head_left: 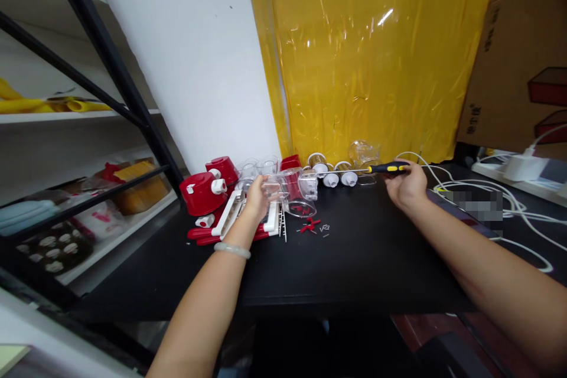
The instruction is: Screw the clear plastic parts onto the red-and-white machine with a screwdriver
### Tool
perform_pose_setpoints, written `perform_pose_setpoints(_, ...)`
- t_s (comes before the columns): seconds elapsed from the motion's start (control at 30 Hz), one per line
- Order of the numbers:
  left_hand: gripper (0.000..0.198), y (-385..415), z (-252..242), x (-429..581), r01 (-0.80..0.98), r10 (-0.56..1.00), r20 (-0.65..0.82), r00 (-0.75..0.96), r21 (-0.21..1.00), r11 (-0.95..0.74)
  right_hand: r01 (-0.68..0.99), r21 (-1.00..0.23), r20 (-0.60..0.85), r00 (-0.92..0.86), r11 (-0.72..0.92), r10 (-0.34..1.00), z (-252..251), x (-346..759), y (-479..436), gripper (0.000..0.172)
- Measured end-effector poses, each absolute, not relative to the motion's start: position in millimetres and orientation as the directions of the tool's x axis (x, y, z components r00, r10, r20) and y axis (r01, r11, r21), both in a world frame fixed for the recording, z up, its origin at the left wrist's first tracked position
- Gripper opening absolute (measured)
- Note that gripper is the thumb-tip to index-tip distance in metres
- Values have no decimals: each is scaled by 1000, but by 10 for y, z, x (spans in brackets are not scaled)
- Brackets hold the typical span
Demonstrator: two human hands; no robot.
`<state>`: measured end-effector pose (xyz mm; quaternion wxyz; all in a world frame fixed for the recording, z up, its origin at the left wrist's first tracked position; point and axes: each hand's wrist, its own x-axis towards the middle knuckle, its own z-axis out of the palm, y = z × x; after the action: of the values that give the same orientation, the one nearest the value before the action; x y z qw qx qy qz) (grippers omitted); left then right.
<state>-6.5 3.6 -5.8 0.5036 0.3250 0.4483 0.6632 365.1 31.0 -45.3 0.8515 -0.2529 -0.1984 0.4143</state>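
My left hand [256, 198], with a pale bangle on the wrist, is closed around a clear plastic housing [295, 192] that lies on its side on the black table [354, 260]. My right hand [405, 184] grips the black-and-yellow handle of a screwdriver [354, 170]. Its thin metal shaft reaches left to the clear housing's end. Small red parts [309, 225] and a few screws lie on the table just in front of the housing.
Red domed parts [208, 186], white plastic frames [230, 215] and clear cups [349, 165] cluster at the table's back. White cables [509, 207] and a power strip [518, 168] lie at right. A black metal shelf rack [101, 183] stands left, cardboard boxes [522, 59] at back right.
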Motion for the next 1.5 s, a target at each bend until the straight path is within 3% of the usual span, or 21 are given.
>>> perform_pose_setpoints(0.2, 30, 32, -69, -64, -369, 958, 3, -286, 922, -113, -536, -681, 51, 645, 499, 763, -416, 3598, 274, 41)
perform_pose_setpoints(0.3, 27, 27, -65, -47, -372, 955, -3, -296, 922, -113, -492, -725, 57, 655, 482, 753, -432, 3613, 301, 32)
perform_pose_setpoints(0.4, 25, 27, -65, -42, -372, 952, 1, -305, 920, -120, -500, -703, 63, 664, 505, 745, -436, 3630, 332, 28)
perform_pose_setpoints(0.67, 31, 41, -67, -65, -366, 958, -7, -288, 925, -104, -491, -680, 106, 669, 544, 736, -421, 3614, 356, 38)
perform_pose_setpoints(0.97, 21, 15, -53, -26, -373, 954, 6, -301, 919, -123, -595, -634, 3, 638, 495, 770, -360, 3577, 279, 26)
perform_pose_setpoints(1.13, 29, 23, -53, -39, -392, 956, -11, -292, 913, -110, -636, -635, -57, 605, 439, 794, -324, 3552, 231, 14)
perform_pose_setpoints(1.27, 23, 20, -46, -40, -403, 952, -28, -306, 909, -103, -571, -708, -49, 627, 415, 778, -355, 3588, 270, 43)
perform_pose_setpoints(1.5, 20, 27, -47, -43, -386, 953, -24, -301, 917, -99, -286, -875, 90, 698, 391, 711, -543, 3686, 368, 43)
